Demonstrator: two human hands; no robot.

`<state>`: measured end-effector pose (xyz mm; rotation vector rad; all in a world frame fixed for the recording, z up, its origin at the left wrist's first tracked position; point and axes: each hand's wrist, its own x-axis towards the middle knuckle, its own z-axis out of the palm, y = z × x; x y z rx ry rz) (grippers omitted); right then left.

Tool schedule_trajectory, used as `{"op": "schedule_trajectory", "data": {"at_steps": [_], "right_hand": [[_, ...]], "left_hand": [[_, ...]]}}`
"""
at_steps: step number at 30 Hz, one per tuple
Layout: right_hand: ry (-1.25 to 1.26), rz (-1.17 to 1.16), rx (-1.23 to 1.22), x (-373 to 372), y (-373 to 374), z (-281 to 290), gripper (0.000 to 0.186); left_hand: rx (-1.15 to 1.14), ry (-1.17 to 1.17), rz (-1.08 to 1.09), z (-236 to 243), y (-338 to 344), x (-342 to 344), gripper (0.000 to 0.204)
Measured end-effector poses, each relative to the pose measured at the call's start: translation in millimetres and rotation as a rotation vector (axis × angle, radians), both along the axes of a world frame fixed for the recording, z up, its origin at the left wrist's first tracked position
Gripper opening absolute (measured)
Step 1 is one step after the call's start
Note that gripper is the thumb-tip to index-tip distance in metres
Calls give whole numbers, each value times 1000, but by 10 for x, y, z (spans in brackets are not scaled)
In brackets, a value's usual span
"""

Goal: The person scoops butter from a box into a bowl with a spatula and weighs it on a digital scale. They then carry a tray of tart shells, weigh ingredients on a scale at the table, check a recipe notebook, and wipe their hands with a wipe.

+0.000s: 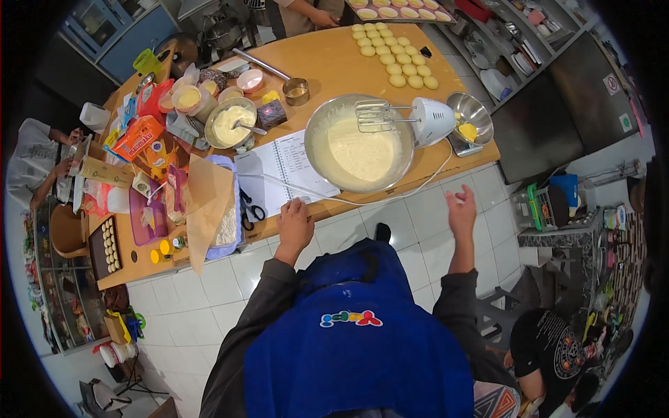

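My left hand rests on the table edge below an open spiral notebook, near black scissors and a cable, with loosely bent, empty fingers. My right hand is in the air right of centre, fingers apart. A large steel bowl of pale batter stands above them. A white hand mixer lies across its right rim, beaters over the bowl. A smaller steel bowl with yellow contents sits on a scale at right. Another bowl holds cream-coloured mixture and a spoon.
The wooden table holds several dough rounds, packages, a paper-lined tub and a baking tray. Co-workers stand at the back, left and lower right. A black fridge is at right.
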<state>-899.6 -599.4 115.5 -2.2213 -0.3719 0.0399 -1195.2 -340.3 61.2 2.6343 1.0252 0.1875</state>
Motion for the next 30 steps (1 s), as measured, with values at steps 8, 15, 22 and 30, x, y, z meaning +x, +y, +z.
{"op": "schedule_trajectory", "data": {"at_steps": [8, 15, 22, 30], "right_hand": [[570, -285, 468, 1344, 32, 274, 51], [839, -174, 588, 2232, 56, -20, 50], [1035, -123, 548, 2702, 128, -222, 39], [1132, 50, 581, 2850, 144, -465, 39]], "left_hand": [[-5, -85, 154, -61, -102, 151, 42], [-31, -136, 361, -137, -124, 320, 34], [-55, -145, 499, -137, -178, 520, 33], [-19, -191, 544, -288, -213, 424, 31]]}}
